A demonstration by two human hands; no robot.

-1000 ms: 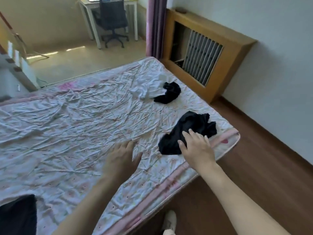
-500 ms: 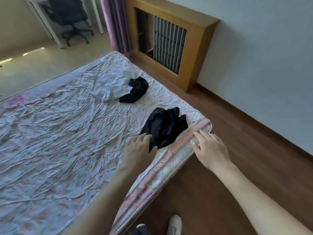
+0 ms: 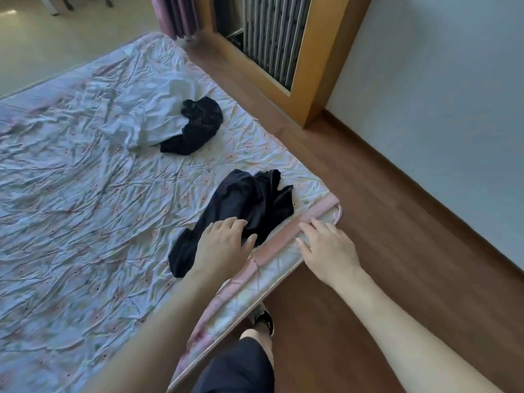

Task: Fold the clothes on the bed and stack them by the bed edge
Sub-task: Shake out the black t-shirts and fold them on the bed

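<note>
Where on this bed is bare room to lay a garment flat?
Free: the wide sheet left of the near black garment. Crowded: the corner, with left hand on that garment, right hand at the pink edge.

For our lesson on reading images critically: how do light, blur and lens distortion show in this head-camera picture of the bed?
Head view: even daylight, no hard glare; the floor at top left is brightest. Wide-angle bending curves the bed edge and the wall base. The near sheet at lower left is smeared with blur, while the near black garment under the left hand is sharper, though its dark folds show little detail.
</note>
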